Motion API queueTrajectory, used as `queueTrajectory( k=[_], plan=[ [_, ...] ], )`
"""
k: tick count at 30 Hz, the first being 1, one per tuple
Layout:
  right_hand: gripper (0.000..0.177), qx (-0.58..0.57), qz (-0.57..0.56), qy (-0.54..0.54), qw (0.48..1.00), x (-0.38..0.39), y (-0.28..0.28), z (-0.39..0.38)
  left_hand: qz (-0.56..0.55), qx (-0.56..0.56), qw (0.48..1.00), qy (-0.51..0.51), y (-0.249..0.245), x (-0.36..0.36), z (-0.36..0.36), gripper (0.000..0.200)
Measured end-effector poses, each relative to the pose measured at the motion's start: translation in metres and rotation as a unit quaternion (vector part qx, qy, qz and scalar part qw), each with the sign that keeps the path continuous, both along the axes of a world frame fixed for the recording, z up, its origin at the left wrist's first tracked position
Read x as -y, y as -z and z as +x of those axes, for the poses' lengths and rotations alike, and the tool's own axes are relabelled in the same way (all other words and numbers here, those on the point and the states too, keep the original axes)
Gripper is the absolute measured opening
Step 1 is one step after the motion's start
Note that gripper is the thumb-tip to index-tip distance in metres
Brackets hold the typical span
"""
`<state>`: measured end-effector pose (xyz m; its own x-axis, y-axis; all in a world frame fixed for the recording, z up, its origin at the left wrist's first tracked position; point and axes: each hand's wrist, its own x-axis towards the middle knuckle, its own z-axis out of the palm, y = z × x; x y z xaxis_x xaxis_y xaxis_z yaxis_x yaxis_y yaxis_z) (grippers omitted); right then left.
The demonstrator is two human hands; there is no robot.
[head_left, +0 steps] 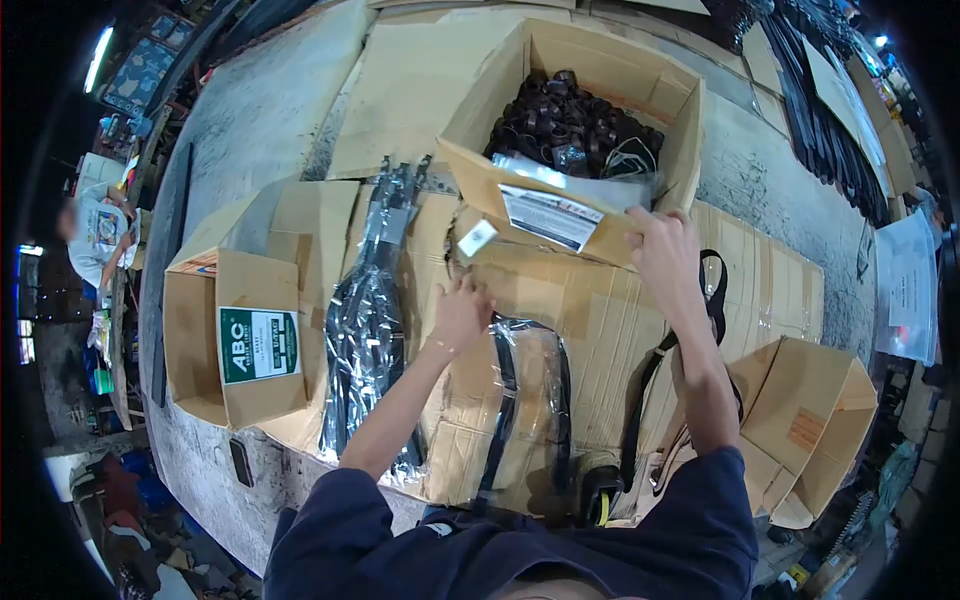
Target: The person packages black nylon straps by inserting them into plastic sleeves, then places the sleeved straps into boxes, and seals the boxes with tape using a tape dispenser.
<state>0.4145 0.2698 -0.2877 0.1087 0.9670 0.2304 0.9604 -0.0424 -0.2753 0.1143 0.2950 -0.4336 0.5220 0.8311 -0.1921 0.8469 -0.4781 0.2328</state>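
My left hand [462, 312] lies palm down on the cardboard, fingers spread, beside a dark strap in clear plastic [505, 385]. Just beyond its fingertips is a small white tag [477, 237]. At the near flap of an open carton [610, 55], my right hand [662, 245] has its fingers closed on the edge of a clear plastic bag [600, 188]; the exact grip is partly hidden. Inside that carton lie many dark, coiled belt-like pieces [560, 115]. A black looped strap [650, 370] hangs down past my right forearm.
Left of my hand lies a bundle of plastic-wrapped straps [365, 320]. An open carton with a green label [235, 340] stands farther left, near a phone-like object [241, 462]. Another carton [810, 425] is at right, a tape measure [600, 490] near my body. A person [100, 235] is at far left.
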Motion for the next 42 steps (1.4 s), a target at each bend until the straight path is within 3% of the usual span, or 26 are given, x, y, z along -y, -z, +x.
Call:
queueTrajectory(
  k=[2,4,5,6,8,11,12,14,18,20,21,22,24,26,28,30,32,34,36,38,40,42],
  plan=[
    [0.014,0.002,-0.012,-0.016,1.000,0.006,0.004,0.000,-0.053,-0.001,0.999,-0.009,-0.014,-0.004,0.011,0.041],
    [0.013,0.004,-0.012,-0.037,0.999,0.006,0.005,0.000,-0.074,0.296,0.939,-0.156,-0.011,-0.015,0.032,0.061],
    [0.013,0.020,-0.036,-0.046,0.998,0.008,0.005,-0.001,-0.196,0.401,0.867,-0.220,0.006,-0.028,0.043,0.079],
    [0.014,0.038,-0.058,-0.055,0.996,0.006,0.003,-0.001,-0.193,0.402,0.867,-0.220,0.001,-0.037,0.060,0.079],
    [0.016,0.000,-0.096,-0.068,0.993,0.002,-0.014,0.005,-0.272,0.581,0.738,-0.212,-0.017,-0.046,0.096,0.087],
    [0.020,-0.105,-0.163,-0.108,0.975,-0.030,-0.025,0.029,-0.222,0.631,0.714,-0.207,0.004,-0.047,0.117,0.091],
    [0.020,-0.171,-0.185,-0.134,0.958,-0.052,-0.026,0.040,-0.222,0.631,0.715,-0.205,0.011,-0.048,0.118,0.091],
    [0.020,-0.118,-0.042,-0.170,0.977,-0.102,0.007,0.049,-0.213,0.605,0.738,-0.210,0.016,-0.052,0.114,0.091],
    [0.020,-0.037,-0.067,-0.214,0.974,-0.184,0.049,0.021,-0.280,0.574,0.741,-0.207,0.004,-0.045,0.088,0.086],
    [0.020,0.012,-0.052,-0.235,0.971,-0.194,0.055,0.014,-0.163,0.466,0.857,-0.151,0.023,-0.043,0.062,0.074],
    [0.016,0.053,-0.089,-0.229,0.968,-0.197,0.056,0.011,-0.159,0.479,0.844,-0.183,0.016,-0.034,0.055,0.062],
    [0.012,0.093,-0.127,-0.222,0.962,-0.199,0.062,0.009,-0.158,0.478,0.844,-0.184,0.015,-0.025,0.047,0.062],
    [0.010,0.101,-0.069,-0.231,0.965,-0.209,0.065,0.021,-0.146,0.494,0.835,-0.195,0.014,-0.012,0.031,0.053],
    [0.009,0.014,-0.114,-0.264,0.958,-0.214,0.051,0.038,-0.166,0.468,0.840,-0.220,0.001,0.003,0.016,0.048],
    [0.013,-0.083,-0.105,-0.184,0.974,-0.203,0.023,0.050,-0.186,0.443,0.843,-0.241,-0.003,0.015,0.006,0.042],
    [0.013,-0.134,-0.074,-0.140,0.978,-0.188,-0.014,0.064,-0.129,0.440,0.863,-0.213,-0.005,0.027,0.001,0.033],
    [0.015,-0.180,0.008,-0.119,0.976,-0.180,-0.029,0.082,-0.122,0.443,0.865,-0.204,-0.012,0.039,0.002,0.030],
    [0.017,-0.156,0.039,-0.072,0.984,-0.147,-0.081,0.076,-0.108,0.449,0.867,-0.187,-0.032,0.049,0.008,0.026],
    [0.017,-0.184,0.194,0.028,0.963,-0.113,-0.114,0.065,-0.188,0.445,0.848,-0.216,-0.063,0.061,0.017,0.022],
    [0.011,-0.118,0.333,0.035,0.935,-0.055,-0.129,0.026,-0.238,0.481,0.817,-0.212,-0.095,0.068,0.028,0.024],
    [0.011,-0.140,0.348,-0.061,0.925,0.006,-0.123,-0.023,-0.424,0.669,0.583,-0.183,-0.121,0.079,0.037,0.027],
    [0.022,-0.091,0.337,-0.156,0.924,0.057,-0.095,-0.061,-0.490,0.731,0.434,-0.190,-0.169,0.096,0.048,0.028]
  ],
)
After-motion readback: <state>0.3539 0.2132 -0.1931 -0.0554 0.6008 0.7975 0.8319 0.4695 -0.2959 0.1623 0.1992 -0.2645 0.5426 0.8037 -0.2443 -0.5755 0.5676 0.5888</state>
